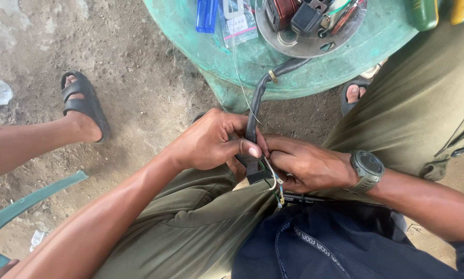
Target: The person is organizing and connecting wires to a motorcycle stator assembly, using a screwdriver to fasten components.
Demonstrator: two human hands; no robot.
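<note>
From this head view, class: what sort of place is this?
Probably an outdoor, makeshift repair spot: bare dirt ground, a green plastic stool used as a bench, a coil plate whose black cable both hands grip.

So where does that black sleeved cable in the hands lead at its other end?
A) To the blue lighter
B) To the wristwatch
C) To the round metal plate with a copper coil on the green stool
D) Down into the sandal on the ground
C: the black cable runs from between the left hand and right hand up to the metal plate on the green stool.
</note>
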